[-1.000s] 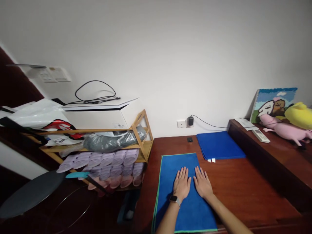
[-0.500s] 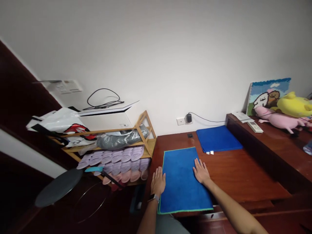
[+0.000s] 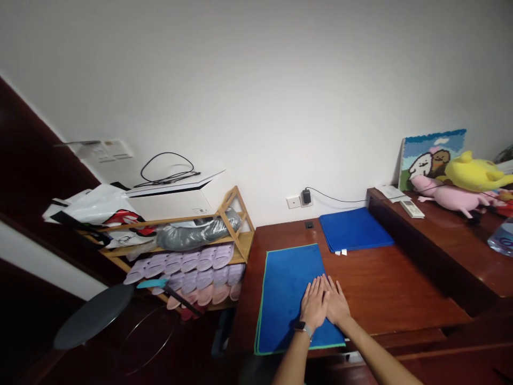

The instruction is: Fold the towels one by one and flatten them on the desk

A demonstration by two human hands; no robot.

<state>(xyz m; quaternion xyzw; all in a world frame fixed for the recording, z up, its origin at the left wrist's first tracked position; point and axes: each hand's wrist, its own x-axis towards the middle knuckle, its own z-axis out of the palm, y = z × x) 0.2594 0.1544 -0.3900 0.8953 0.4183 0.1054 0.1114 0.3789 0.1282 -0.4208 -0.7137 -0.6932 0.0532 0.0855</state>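
A blue cloth with green edging (image 3: 284,283) lies flat on the brown desk (image 3: 372,283) near its front left. My left hand (image 3: 315,303) rests flat on the right part of the cloth, fingers stretched out, a watch on the wrist. Beside it, touching it, my right hand (image 3: 336,305) lies flat at the cloth's right edge, fingers extended. Neither hand grips anything. Behind and to the right is a folded darker blue cloth stack (image 3: 356,230) with small white tags.
A wooden rack (image 3: 245,240) with slippers (image 3: 190,260) and a white box (image 3: 172,205) stands left of the desk. A round stool (image 3: 94,315) is lower left. On the raised right shelf are plush toys (image 3: 473,172) and a remote (image 3: 412,208).
My left hand has moved right from the cloth's left edge to beside my right hand. My right hand has shifted slightly down and toward the front. The view has shifted slightly.
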